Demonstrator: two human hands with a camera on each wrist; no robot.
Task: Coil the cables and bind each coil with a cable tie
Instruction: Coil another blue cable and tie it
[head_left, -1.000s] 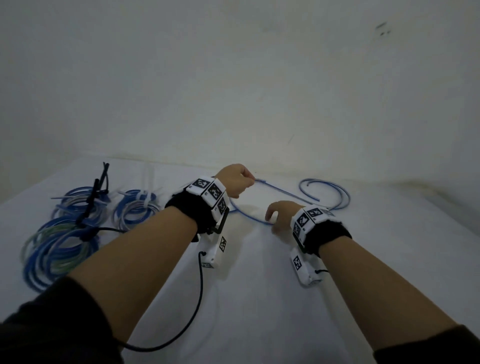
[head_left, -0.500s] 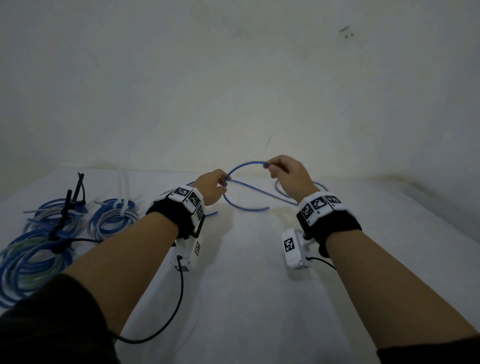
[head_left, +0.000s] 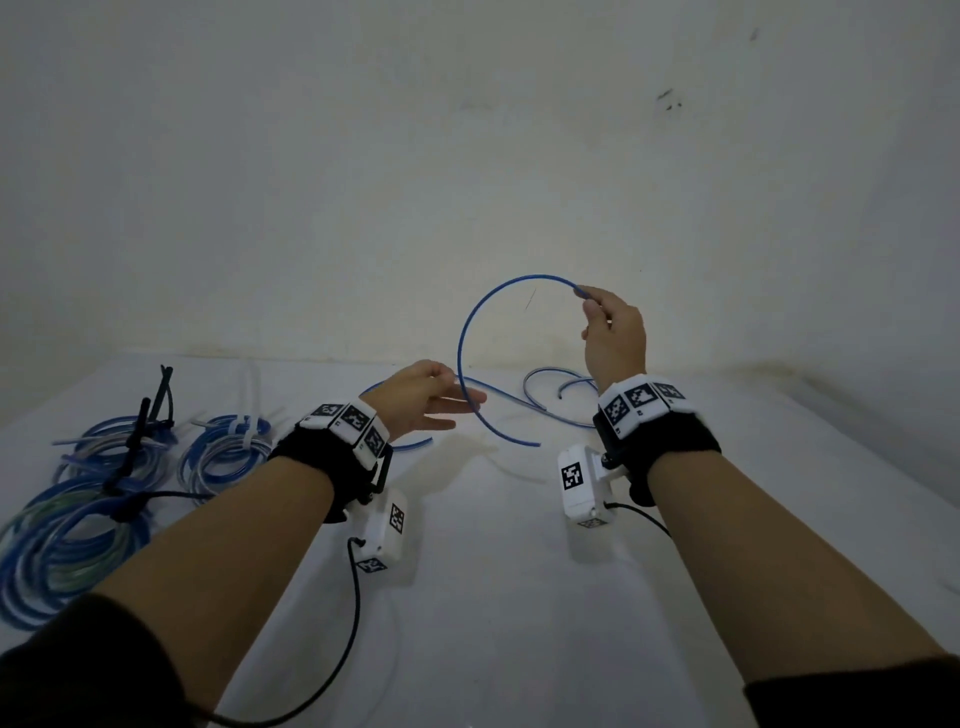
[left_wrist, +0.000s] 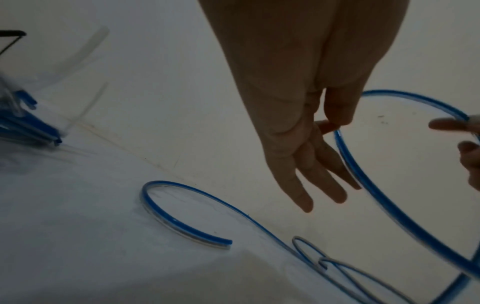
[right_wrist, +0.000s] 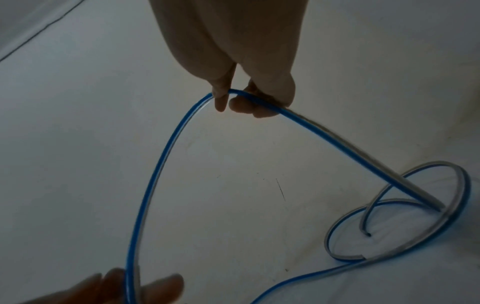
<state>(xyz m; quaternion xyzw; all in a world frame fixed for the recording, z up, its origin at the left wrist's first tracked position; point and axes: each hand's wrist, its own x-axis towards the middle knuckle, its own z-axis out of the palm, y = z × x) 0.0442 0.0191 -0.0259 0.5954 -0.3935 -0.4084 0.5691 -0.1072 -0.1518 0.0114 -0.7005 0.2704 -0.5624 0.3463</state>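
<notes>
Cable (head_left: 470, 322) pinched in right hand (head_left: 613, 332) fingers; left hand (head_left: 421, 397) fingers straight, touching it.

A plain off-white wall (head_left: 363, 182) fills the upper part of the head view, dimly lit, brightest in a soft patch near its middle just above the bench. A few small dark marks (head_left: 667, 98) sit high on the right of the wall, and a thin short scratch (head_left: 530, 299) shows lower down. The bench (head_left: 493, 623) is covered in a white, faintly creased surface that meets the wall along a shadowed seam.
</notes>
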